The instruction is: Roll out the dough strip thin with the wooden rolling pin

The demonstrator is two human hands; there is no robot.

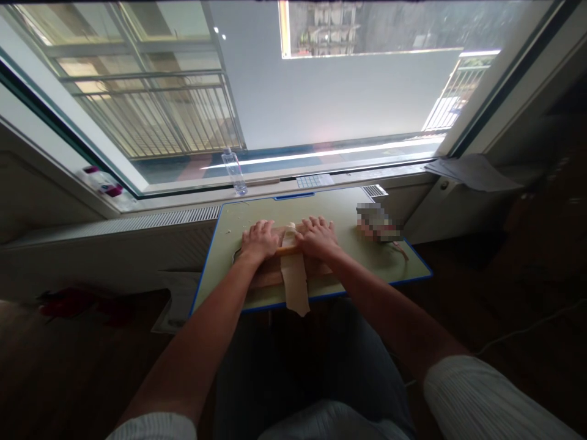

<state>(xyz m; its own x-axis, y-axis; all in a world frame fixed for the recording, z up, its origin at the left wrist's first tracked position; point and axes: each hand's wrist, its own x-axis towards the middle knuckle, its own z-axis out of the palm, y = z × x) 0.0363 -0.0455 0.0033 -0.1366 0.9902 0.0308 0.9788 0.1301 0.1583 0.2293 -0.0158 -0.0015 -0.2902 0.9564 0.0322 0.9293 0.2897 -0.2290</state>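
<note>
A wooden rolling pin (288, 250) lies crosswise over a long, pale strip of dough (296, 284). My left hand (260, 240) is closed over the pin's left part, and my right hand (318, 237) covers its right part, fingers pointing forward. Both palms press down, hiding the pin's ends. Under them is a brown wooden board (263, 278). The strip runs toward me across the board, and its near end hangs past the table's front edge. A short piece of it shows beyond the pin, between my hands.
The small green table (346, 208) has a blue rim and stands against the window sill. A pixelated object (378, 221) lies at its right, and pale crumbs at its back left. On the sill are a clear bottle (235, 173), another bottle (103, 181) and papers (474, 171).
</note>
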